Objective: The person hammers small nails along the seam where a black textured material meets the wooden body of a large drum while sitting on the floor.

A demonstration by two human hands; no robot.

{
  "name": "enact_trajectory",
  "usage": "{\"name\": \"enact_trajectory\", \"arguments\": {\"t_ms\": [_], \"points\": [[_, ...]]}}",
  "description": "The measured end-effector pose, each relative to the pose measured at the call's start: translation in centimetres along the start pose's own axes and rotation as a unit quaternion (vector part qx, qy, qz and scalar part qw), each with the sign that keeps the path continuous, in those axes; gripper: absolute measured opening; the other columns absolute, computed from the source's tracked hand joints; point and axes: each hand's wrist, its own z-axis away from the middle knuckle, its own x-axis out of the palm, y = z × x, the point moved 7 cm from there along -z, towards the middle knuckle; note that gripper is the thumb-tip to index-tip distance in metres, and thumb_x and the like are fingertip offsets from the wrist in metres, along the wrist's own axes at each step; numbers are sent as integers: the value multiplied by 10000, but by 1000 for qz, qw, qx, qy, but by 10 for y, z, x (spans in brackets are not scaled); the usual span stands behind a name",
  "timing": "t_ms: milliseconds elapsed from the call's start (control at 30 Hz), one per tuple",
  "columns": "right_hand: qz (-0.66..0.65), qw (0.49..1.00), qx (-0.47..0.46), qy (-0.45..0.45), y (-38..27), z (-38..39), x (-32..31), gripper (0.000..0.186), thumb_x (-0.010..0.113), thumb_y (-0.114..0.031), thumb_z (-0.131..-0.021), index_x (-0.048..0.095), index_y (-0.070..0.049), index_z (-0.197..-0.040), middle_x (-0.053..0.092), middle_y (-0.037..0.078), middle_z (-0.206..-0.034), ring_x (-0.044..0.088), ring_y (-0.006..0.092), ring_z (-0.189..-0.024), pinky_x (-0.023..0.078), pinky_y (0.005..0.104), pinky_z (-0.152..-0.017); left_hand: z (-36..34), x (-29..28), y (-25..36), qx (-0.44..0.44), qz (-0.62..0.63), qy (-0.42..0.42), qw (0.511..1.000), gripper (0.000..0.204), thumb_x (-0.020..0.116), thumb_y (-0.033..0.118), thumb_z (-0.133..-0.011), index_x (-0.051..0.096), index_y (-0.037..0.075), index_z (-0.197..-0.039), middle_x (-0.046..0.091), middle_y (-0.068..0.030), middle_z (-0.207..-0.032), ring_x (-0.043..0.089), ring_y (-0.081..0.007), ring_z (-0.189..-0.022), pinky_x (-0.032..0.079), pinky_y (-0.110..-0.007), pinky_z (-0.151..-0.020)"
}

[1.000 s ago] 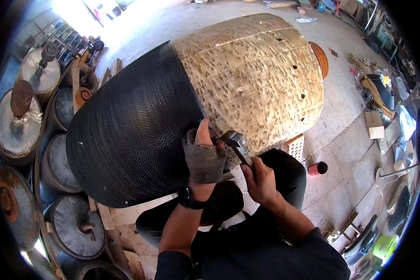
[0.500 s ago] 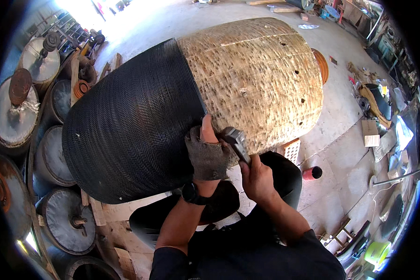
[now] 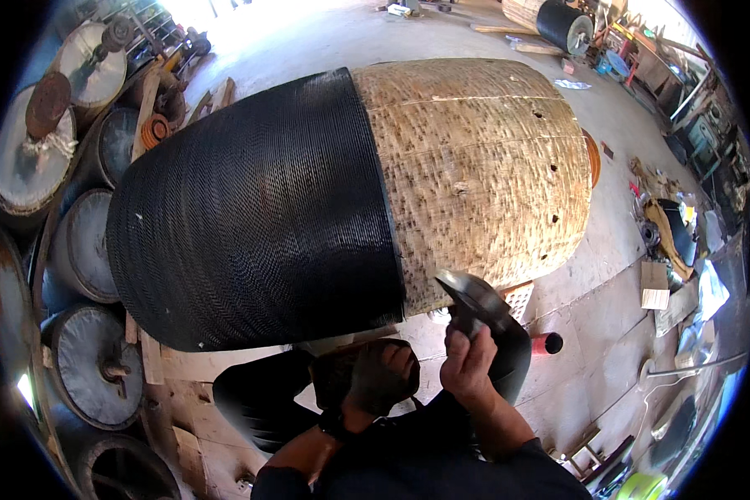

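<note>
In the head view, a large drum lies across my front, its left part wrapped in black ridged rubber (image 3: 250, 208) and its right part pale, pitted and wood-like (image 3: 475, 183), with several dark holes. My right hand (image 3: 467, 358) grips a hammer (image 3: 471, 296), whose blurred head is raised near the lower seam. My left hand (image 3: 379, 375), in a dark fingerless glove, is low between my legs, in or over a dark container (image 3: 325, 371). Its fingers are curled; what they hold, if anything, is hidden.
Several metal-ended rollers (image 3: 100, 367) are stacked at the left with timber strips. A red-and-black can (image 3: 546, 343) stands beside my right leg. Cardboard (image 3: 654, 283), scraps and tools lie along the right. Another dark roller (image 3: 558, 25) lies at the back right.
My left hand has left the rubber's seam and dropped toward my lap. My right hand and the hammer have moved lower and slightly right. The view has shifted, so the drum appears lower.
</note>
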Motion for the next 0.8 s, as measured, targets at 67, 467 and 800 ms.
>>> {"name": "enact_trajectory", "arguments": {"t_ms": [67, 467, 800], "points": [[46, 998, 44, -23, 9, -1, 4, 216, 559, -76, -936, 544, 61, -1103, 625, 232, -768, 647, 428, -671, 504, 428, -578, 15, 9, 4, 51, -46, 11, 998, 227, 673, 213, -828, 640, 50, -984, 594, -122, -1054, 594, -310, -970, 495, -464, -793], [184, 975, 110, -61, 14, 9, 13, 155, 550, -87, -959, 541, 31, -1060, 635, 277, -824, 648, 469, -750, 500, 500, -601, 38, 62, -8, 13, 4, -128, 992, 245, 606, 217, -855, 663, 41, -1015, 656, -130, -1055, 611, -306, -1042, 512, -448, -877], [107, 993, -57, -1, -6, 6, 13, 130, 431, -74, -975, 484, 13, -895, 538, 70, -671, 479, 189, -510, 393, 324, -478, 30, 54, -4, -5, -13, -135, 991, 210, 581, 177, -864, 695, 30, -962, 660, -142, -984, 618, -310, -970, 513, -442, -826]]}}
